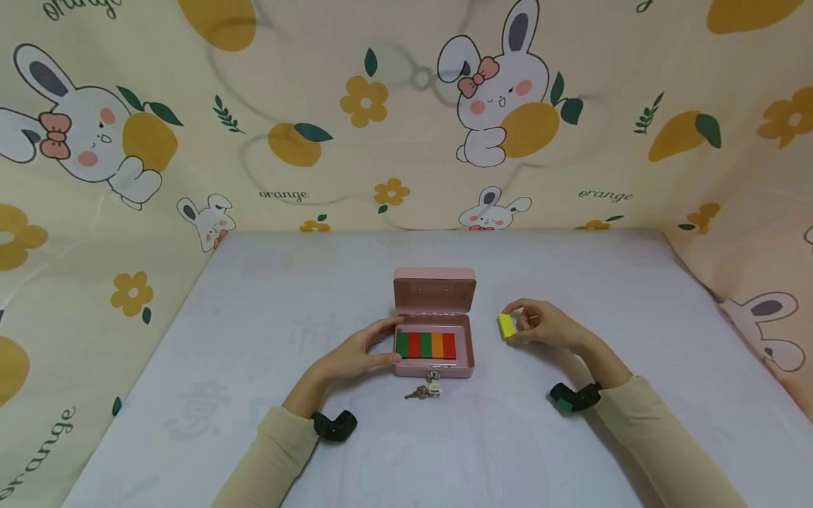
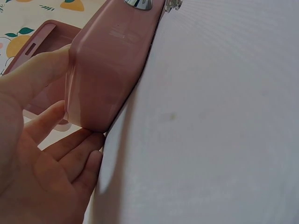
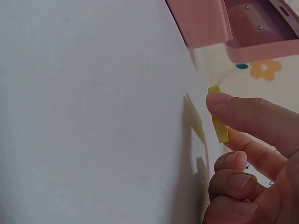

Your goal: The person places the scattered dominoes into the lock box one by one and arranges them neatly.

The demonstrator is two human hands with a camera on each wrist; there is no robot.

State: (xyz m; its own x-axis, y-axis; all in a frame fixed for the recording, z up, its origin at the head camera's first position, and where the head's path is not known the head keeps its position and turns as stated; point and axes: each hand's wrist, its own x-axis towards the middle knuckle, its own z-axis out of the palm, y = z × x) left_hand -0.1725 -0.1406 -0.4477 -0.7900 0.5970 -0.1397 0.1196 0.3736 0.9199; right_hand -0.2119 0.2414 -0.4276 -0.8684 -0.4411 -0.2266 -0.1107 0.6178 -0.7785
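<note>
A small pink metal cash box stands with its lid raised. Inside it several coloured blocks in green, red and orange lie side by side in a row. My left hand rests against the box's left side, thumb toward the front and fingers along the wall; the left wrist view shows the fingertips low on that wall. To the right of the box, my right hand pinches a yellow block between thumb and finger, just off the white surface, its shadow below in the right wrist view.
Keys hang from the lock at the box's front. A white cloth covers the table. Cream fabric printed with rabbits and oranges rises behind it and along both sides. Black wrist cameras sit on both wrists.
</note>
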